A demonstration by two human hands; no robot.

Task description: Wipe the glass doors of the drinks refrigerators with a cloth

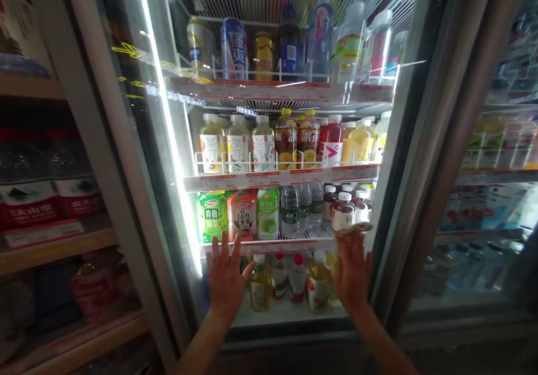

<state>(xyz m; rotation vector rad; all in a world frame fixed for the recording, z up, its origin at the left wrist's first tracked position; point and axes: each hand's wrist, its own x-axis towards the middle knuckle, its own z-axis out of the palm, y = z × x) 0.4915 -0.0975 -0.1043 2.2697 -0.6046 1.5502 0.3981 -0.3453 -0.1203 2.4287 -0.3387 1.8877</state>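
Observation:
My left hand [227,278] is raised with its fingers spread and holds nothing. It is in front of the lower part of a lit drinks fridge, just below a green drink carton [212,217] and a red drink carton [242,216]. On the right, my right hand [352,271] is raised with its fingers close together. A thin brownish thing [355,229] shows at its fingertips, too blurred to name. Dark drink bottles [343,211] stand on the shelf behind that hand. Between my hands, several juice bottles [318,285] stand on the bottom level.
Wire shelves with red-and-white label strips [286,176] hold tea bottles [237,145], water bottles [290,209] and cans [233,47]. Reflections lie across glass at the left. A metal door frame [432,156] rises at right. Wooden shelves [54,251] with packaged bottles stand at left.

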